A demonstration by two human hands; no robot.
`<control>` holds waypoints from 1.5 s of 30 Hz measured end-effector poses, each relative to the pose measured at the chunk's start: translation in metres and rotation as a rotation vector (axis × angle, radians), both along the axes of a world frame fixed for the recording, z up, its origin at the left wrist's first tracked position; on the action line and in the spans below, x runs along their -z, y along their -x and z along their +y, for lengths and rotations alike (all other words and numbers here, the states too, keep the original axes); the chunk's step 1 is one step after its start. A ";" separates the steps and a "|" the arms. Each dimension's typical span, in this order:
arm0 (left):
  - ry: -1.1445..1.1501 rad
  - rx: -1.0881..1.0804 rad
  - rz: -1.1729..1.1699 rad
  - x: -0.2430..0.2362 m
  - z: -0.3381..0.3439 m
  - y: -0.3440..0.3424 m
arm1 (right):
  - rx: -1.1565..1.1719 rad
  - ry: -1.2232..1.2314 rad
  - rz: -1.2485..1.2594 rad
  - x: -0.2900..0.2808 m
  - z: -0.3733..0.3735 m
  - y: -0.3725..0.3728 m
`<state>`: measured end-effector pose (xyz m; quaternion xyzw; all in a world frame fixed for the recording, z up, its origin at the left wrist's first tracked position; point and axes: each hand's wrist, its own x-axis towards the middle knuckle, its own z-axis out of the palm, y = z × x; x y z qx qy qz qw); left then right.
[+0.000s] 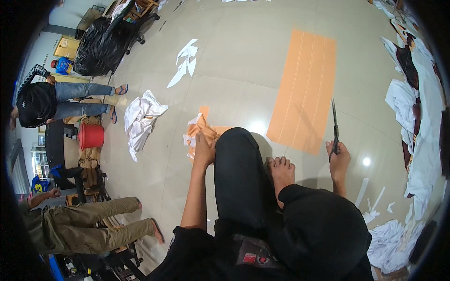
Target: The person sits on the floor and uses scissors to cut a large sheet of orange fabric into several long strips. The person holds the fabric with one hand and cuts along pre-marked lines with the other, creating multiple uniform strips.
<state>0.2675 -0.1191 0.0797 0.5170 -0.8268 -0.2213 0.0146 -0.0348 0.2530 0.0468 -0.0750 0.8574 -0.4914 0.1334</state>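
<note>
In the head view, the person sits low over the pale, glossy tiled floor (234,84), a knee in black trousers (239,171) raised in the middle and a bare foot (282,173) planted to its right. The left hand (204,149) is closed on a crumpled bunch of orange and white cloth (198,127), which lies on the floor just left of the knee, with flat orange ends spreading from it. The right hand (339,158) is wrapped around the handles of slim, dark metal scissors (335,126), their blades pointing away from the body; whether the blades are parted cannot be told. Just beside them, a long flat orange panel with pale lengthwise lines (303,91) is spread on the floor, running away from the foot. Farther left lie a crumpled heap of glossy white cloth (140,122) and, beyond it, some jagged white scraps (185,63). Thin white strips (370,203) lie near the right forearm, and a long pile of white and dark cloth (424,122) lines the right side. At left, near a round red tub (91,136), are a co-worker in blue jeans (82,100) and another in olive trousers (101,225)
</note>
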 end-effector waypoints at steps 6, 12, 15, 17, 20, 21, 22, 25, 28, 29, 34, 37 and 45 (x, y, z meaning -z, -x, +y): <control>-0.144 0.175 0.364 -0.039 0.007 0.097 | 0.021 -0.001 0.317 0.024 -0.046 0.037; -0.212 0.517 0.373 -0.002 0.051 0.173 | -0.006 -0.071 0.328 0.015 -0.109 0.106; -0.224 0.728 0.328 0.018 0.087 0.210 | 0.034 -0.114 0.454 0.020 -0.135 0.169; -0.174 0.709 0.230 0.030 0.110 0.210 | 0.033 -0.130 0.487 0.022 -0.161 0.201; -0.123 0.569 0.216 0.049 0.116 0.209 | 0.033 -0.181 0.514 0.032 -0.200 0.253; -0.112 0.488 0.217 0.057 0.110 0.206 | 0.015 -0.212 0.476 0.032 -0.218 0.256; -0.112 0.418 0.172 0.057 0.105 0.208 | -0.001 -0.233 0.488 0.037 -0.231 0.262; -0.053 0.293 0.065 0.051 0.090 0.212 | -0.015 -0.240 0.597 0.060 -0.265 0.290; -0.154 0.318 0.139 0.053 0.090 0.233 | 0.028 -0.221 0.781 0.091 -0.273 0.323; -0.158 0.312 0.138 0.053 0.092 0.238 | 0.021 -0.233 0.777 0.095 -0.275 0.334; -0.169 0.288 0.197 0.054 0.105 0.265 | 0.036 -0.338 0.719 0.089 -0.264 0.388; -0.222 0.324 0.186 0.055 0.112 0.278 | 0.039 -0.371 0.658 0.079 -0.249 0.414; -0.139 0.334 0.139 0.060 0.118 0.270 | 0.239 -0.171 0.634 0.055 -0.189 0.301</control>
